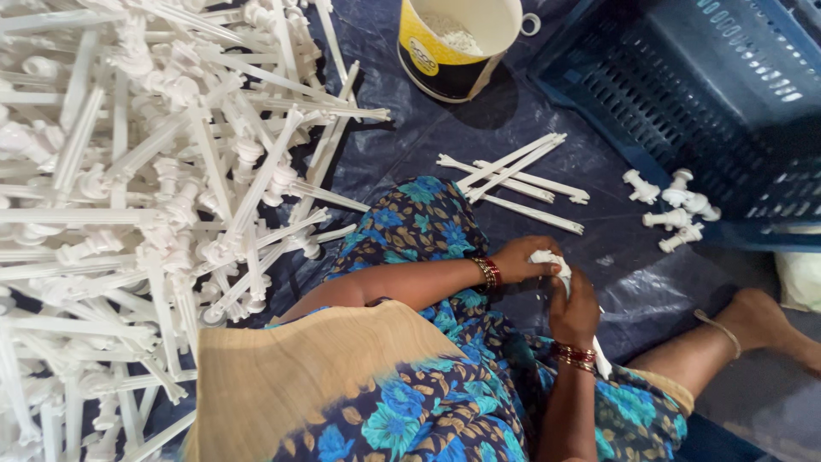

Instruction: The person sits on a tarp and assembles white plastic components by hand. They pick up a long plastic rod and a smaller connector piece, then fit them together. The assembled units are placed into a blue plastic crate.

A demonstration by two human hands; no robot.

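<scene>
Both hands meet over the lap, just above a knee covered in blue flowered cloth (428, 222). The left hand (526, 257) has its fingers curled around the top of a white plastic piece (552, 263), and the right hand (575, 310) grips the same piece from below — its long stem (601, 355) seems to run down past the wrist, though the hand hides most of it. A great heap of white plastic rods (145, 197) with knobbed fittings fills the floor on the left. Ahead of the knee lie a few bare white sticks (513, 175) on the dark sheet (410, 137), and further right a small cluster of white fittings (676, 210) sits just beside a blue crate (684, 94). A yellow-and-white tub (457, 43) stands beyond the sticks — something white lies inside.
</scene>
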